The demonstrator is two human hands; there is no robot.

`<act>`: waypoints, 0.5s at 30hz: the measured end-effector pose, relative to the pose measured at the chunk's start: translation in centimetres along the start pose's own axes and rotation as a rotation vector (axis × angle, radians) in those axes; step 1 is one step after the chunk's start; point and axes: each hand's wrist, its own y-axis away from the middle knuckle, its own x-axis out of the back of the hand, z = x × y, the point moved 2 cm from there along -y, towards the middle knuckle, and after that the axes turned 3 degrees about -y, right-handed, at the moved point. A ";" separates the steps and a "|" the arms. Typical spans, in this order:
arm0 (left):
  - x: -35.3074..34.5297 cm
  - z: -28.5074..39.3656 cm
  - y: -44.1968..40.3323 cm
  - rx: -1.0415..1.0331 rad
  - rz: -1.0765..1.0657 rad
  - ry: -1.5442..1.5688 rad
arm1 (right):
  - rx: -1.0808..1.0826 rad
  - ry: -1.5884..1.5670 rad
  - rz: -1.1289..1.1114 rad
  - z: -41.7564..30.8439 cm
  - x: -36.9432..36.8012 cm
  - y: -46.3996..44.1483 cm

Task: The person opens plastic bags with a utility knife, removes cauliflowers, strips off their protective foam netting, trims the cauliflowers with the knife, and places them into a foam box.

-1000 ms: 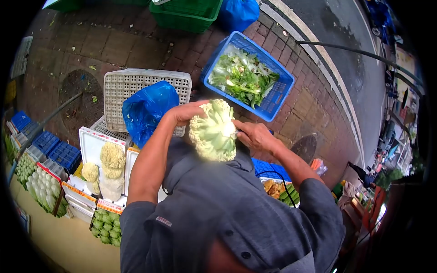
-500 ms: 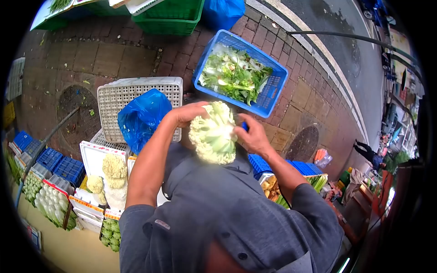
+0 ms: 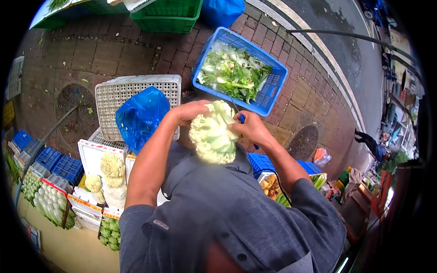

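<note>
A pale cauliflower (image 3: pixel 215 136) is in front of my body, its cut stem side turned partly up and to the right. My left hand (image 3: pixel 193 112) grips its upper left edge, with the fingertips hidden behind the head. My right hand (image 3: pixel 251 130) is closed round a blue-handled knife (image 3: pixel 241 118), of which only the blue handle and a thin dark blade pointing up show clearly. The right thumb and fingers are against the stem side of the cauliflower.
A blue crate (image 3: pixel 277 84) of leafy trimmings stands ahead on the brick pavement. A blue plastic bag (image 3: pixel 142 116) rests on an upturned white crate (image 3: pixel 107 102). More cauliflowers (image 3: pixel 112 164) sit in foam boxes at left. Green crates (image 3: pixel 166 20) stand at the far side.
My right hand has tilted, and the knife now points up beside the stem. The cauliflower has turned slightly and stays in my left hand.
</note>
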 end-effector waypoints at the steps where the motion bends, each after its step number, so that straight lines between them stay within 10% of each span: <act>1: -0.1 0.0 0.1 -0.005 -0.009 0.006 | 0.055 0.030 0.012 0.2 0.1 0.1; 12: 1.5 -2.3 0.4 -0.039 0.041 0.083 | -0.094 -0.403 0.385 3.6 6.6 0.5; 15: 2.0 -3.5 0.9 -0.085 0.024 0.164 | 0.106 0.050 0.672 7.8 8.2 -1.3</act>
